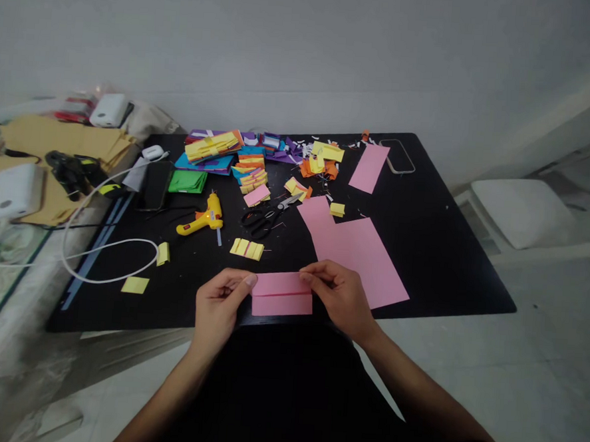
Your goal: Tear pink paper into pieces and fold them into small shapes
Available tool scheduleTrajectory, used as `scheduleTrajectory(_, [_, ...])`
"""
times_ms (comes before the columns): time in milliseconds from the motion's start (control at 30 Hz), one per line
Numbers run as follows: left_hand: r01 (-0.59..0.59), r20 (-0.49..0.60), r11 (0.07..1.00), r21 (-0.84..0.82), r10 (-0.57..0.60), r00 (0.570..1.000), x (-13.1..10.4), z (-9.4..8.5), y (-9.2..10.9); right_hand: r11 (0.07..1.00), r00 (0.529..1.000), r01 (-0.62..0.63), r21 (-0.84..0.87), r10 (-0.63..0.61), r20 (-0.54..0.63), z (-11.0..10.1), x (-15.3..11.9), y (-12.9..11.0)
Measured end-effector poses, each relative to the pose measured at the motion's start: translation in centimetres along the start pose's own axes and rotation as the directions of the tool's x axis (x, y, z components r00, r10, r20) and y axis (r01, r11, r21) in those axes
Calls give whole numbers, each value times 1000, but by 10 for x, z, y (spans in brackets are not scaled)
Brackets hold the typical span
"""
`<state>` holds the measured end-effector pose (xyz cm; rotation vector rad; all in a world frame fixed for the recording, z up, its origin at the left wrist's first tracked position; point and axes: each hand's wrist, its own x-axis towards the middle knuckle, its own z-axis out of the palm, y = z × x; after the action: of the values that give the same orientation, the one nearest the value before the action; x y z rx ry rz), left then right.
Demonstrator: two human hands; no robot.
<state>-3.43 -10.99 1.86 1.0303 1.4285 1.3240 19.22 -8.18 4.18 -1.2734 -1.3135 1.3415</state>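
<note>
A folded piece of pink paper [282, 305] is held at the table's near edge, a darker crease running across it. My left hand [223, 301] pinches its upper left corner between thumb and fingers. At the upper right corner, my right hand [338, 294] grips the same paper. Just beyond my right hand lies a larger cut sheet of pink paper [367, 259]. Black-handled scissors [270, 216] rest with their blades toward the back right. Nearer to me is a folded yellow paper piece [247, 248] with a pink strip.
On the black table [443, 257] sit a yellow glue gun [205, 217], green folded paper [188, 182], stacked yellow paper [212, 147] and many paper scraps. A white cable [106, 281] loops over the left side. A pink strip [369, 167] and a phone case [397, 156] lie back right.
</note>
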Motion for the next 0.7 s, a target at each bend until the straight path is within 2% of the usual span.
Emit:
scheduleTrajectory(67, [22, -1, 999, -31, -22, 1000, -1, 3, 0, 1000, 1000, 2, 12, -1, -23, 0, 0, 1])
scheduleTrajectory(200, [88, 124, 996, -25, -84, 989, -4, 9, 5, 1000, 998, -8, 21, 9, -69, -1, -2, 3])
scheduleTrajectory(433, [96, 93, 993, 64, -101, 990, -3, 9, 7, 997, 997, -46, 58, 50, -64, -3, -4, 5])
scheduleTrajectory(567, [102, 152, 989, 110, -118, 981, 4, 2, 7, 994, 995, -97, 54, 96, 16, -8, -3, 4])
scheduleTrajectory(700, [103, 314, 980, 172, -154, 937, 12, -3, 12, 981, 960, -194, 30, 183, 212, -14, 0, 4])
